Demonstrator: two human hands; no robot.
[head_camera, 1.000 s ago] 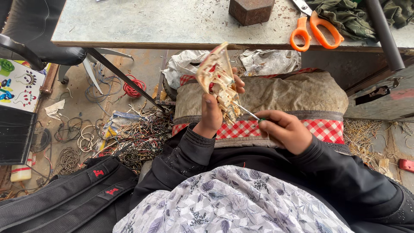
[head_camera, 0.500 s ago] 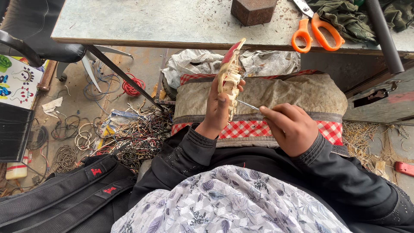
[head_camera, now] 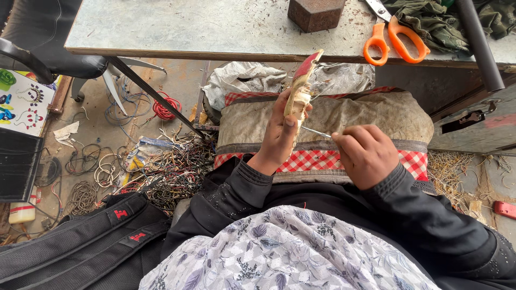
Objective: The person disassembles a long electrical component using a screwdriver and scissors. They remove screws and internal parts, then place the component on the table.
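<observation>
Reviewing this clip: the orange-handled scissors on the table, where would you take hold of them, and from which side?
By the two orange handle loops, coming from the near table edge. The scissors lie flat with loops pointing toward the person and blades running off the top of the picture. The right hand looks closer, though it now pinches a thin wire. Green cloth crowds the far right side.

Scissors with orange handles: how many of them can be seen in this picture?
1. The orange-handled scissors lie on the grey table, at its right part, beside a green cloth. The blades run out of the top edge. Others may be hidden under the cloth.
</observation>
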